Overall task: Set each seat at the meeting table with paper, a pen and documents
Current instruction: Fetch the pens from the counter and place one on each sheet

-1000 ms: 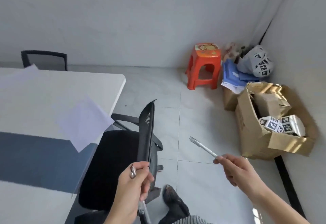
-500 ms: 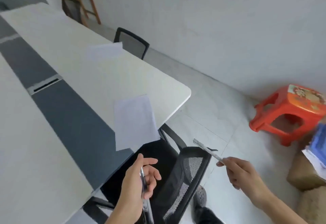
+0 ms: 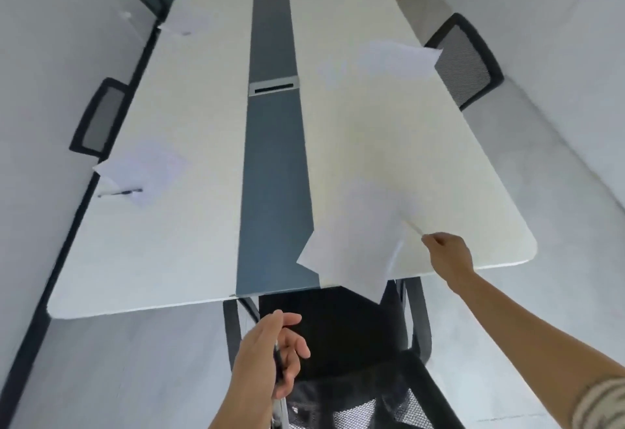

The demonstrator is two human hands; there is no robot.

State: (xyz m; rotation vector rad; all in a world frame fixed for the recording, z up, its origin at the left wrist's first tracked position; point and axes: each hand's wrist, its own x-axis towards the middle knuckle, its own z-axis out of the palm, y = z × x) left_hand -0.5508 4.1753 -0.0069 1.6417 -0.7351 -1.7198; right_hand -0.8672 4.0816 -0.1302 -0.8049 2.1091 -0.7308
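Tilted white sheet (image 3: 351, 242), thin pen (image 3: 412, 226) above

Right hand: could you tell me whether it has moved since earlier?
Yes: the right hand, previously over the floor, now reaches over the table beside the near sheet.

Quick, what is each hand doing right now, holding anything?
Left hand: closed on a dark pen.
Right hand: pinching a white pen, its tip over the nearest paper sheet.

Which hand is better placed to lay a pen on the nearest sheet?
Right: the right hand holds its pen at that sheet's edge; the left hand hovers above the chair.
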